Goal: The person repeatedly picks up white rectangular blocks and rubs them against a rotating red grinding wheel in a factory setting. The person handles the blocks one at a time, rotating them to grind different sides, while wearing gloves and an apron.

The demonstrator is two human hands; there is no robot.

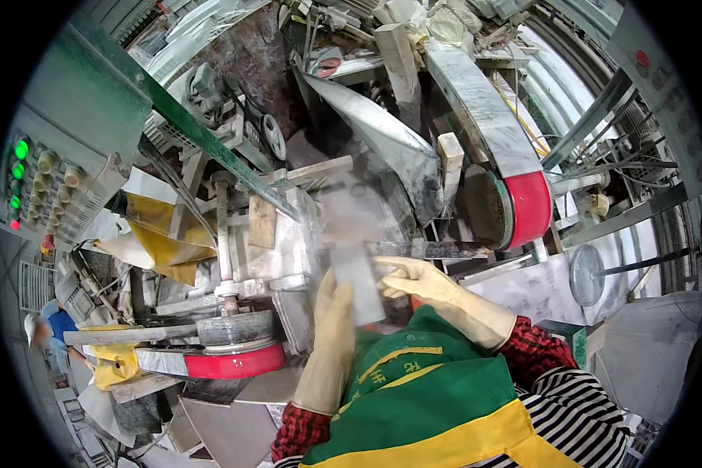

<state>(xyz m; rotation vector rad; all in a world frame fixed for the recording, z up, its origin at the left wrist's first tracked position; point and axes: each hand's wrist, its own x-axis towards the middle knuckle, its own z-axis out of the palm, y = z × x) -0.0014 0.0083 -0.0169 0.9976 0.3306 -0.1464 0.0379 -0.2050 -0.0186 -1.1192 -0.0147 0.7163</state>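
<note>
A small flat grey slab (357, 286), blurred by motion, is upright between my two hands in front of the green apron. My left hand (334, 316), in a cream rubber glove, closes on its left edge. The gloved right hand (413, 282) is at the slab's right edge with its fingers bent against it; the exact contact is smeared. Just beyond the slab is a pale, blurred machine surface (359, 210). To the left stands a belt machine with a red-covered end (238, 363); another red-ended belt machine (529, 207) is to the right.
A control panel (51, 179) with lit green lamps is at the far left, near a slanting green beam (179, 117). A curved metal guard (382, 129) rises ahead. Flat slabs (230, 433) lie at the lower left. Another person (58, 324) is at the far left.
</note>
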